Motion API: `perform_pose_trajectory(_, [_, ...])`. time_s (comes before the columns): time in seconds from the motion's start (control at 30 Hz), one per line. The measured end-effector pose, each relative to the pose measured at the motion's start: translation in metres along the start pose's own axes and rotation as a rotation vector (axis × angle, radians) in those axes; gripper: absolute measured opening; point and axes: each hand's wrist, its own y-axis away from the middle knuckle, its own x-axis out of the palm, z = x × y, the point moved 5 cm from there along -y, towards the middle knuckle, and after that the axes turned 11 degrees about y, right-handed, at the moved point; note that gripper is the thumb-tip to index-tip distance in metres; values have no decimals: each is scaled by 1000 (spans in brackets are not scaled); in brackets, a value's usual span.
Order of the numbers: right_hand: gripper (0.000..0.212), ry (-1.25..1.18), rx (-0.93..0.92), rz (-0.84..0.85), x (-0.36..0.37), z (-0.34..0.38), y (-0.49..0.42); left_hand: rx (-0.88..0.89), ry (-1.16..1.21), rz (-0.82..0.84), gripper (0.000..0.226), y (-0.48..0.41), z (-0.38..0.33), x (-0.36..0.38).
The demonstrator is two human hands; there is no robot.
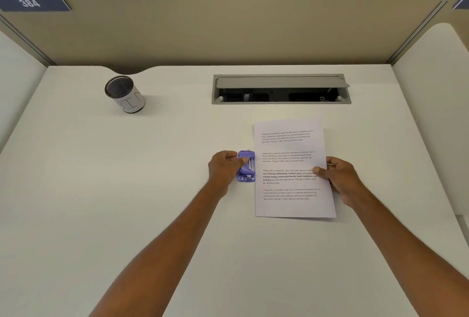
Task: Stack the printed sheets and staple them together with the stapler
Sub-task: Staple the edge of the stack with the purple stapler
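White printed sheets (289,144) lie stacked on the pale desk (152,190), right of centre, with black text facing up. My right hand (341,179) grips their right edge, thumb on top of the page. A small purple stapler (246,166) sits against the sheets' left edge, about halfway down. My left hand (224,168) holds the stapler from the left, thumb pressing on its top. How many sheets are in the stack cannot be made out.
A cylindrical mesh-topped container (124,94) wrapped in white paper stands at the back left. An open grey cable hatch (281,89) is set into the desk behind the sheets. Beige partition walls (228,27) enclose the desk at the back and sides.
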Motion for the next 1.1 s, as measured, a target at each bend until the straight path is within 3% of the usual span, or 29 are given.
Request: perform_pose_trajectory(1.1, [29, -10, -10, 21, 10, 9, 4, -10, 33, -1, 47, -1, 1, 0])
